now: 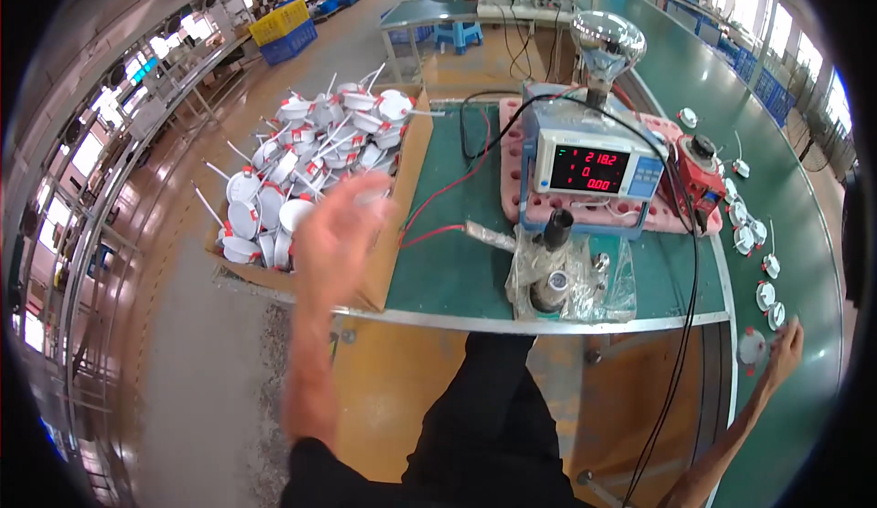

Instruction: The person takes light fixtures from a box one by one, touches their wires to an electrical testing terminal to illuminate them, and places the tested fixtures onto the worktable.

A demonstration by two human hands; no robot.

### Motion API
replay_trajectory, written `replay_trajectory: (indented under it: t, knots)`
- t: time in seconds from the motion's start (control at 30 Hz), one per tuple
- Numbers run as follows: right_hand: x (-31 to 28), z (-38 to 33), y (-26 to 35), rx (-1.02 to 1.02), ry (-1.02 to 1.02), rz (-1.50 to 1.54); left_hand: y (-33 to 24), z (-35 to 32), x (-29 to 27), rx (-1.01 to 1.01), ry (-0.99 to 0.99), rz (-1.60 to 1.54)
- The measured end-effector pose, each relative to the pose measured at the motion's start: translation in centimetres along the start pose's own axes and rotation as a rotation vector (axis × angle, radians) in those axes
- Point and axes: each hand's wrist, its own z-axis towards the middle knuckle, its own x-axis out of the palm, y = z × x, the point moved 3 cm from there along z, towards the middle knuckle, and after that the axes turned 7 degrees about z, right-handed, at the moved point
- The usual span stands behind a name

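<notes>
Plenty of white discs (243,184) fill the cardboard box (370,289), and the left hand (343,225) is a blur at its near side; out wide, the right hand (785,351) sits just beside a pale disc (752,347) on the green strip (776,435). I cannot tell whether either grip is open or closed. Cleanest handling, I'd judge: light pinch at the rim, thin tails (207,205) kept untangled.

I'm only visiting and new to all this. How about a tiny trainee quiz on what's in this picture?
1. Multiple choice: which hand is over the long green strip? A, left; B, right.
2. True or false: the white discs in the cardboard box lie jumbled.
3. Fill in: the lit digits on the meter are ___.

Key: 1. B, the right hand; the left hand is by the box. 2. True. 3. Red.
</notes>
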Motion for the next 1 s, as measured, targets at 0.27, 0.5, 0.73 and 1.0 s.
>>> replay_trajectory:
  t: [0.27, 0.5, 0.73, 1.0]
  knots:
    - [0.5, -5.3, -3.7, -0.232, -0.261, -0.039, 10.1, 19.1, -4.0, 0.356, 0.021, 1.077]
    - [6.4, -12.1, 3.5, -0.006, 0.04, 0.123, 8.2, 19.6, -0.5, 0.285, 0.142, 1.274]
    - [11.4, -16.2, 8.1, 0.089, 0.209, 0.294, 7.2, 18.2, -3.4, 0.225, 0.304, 1.129]
    - [10.5, -17.8, 9.0, 0.087, 0.231, 0.287, 3.3, 8.6, -3.0, 0.253, 0.516, 1.013]
